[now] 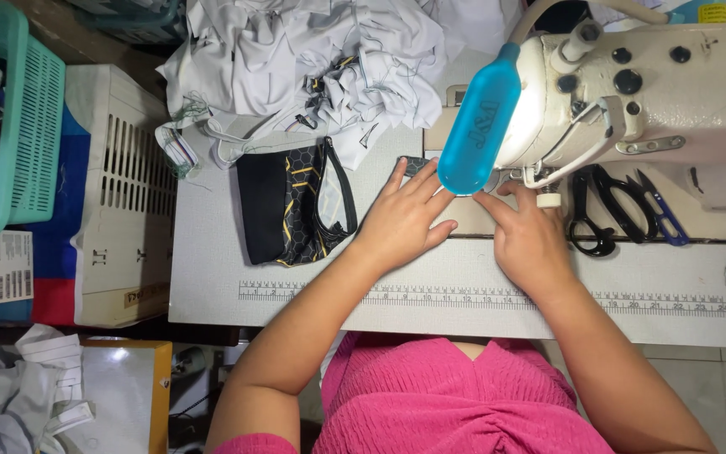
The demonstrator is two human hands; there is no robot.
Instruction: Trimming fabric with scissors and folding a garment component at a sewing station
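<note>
Both hands lie flat on the table (212,277) at the sewing machine, fingers straight and close together, gripping nothing. At far left stand a teal basket (31,126) and a white slatted crate (123,176), with white cloth bundles (10,395) on the floor below. A heap of white fabric (296,67) covers the table's back edge, and in front of it lies a black piece with yellow hexagon print (296,206). Left hand (403,220) presses a small dark patterned piece (413,166), which peeks out past its fingertips beside the needle area. A blue lamp (478,124) hangs over the fingers. Right hand (529,240) rests just beside it, fingertips under the machine (649,84) head. Black scissors (602,210) and blue snips (661,214) lie right of it. A printed ruler (313,292) runs along the front edge.
</note>
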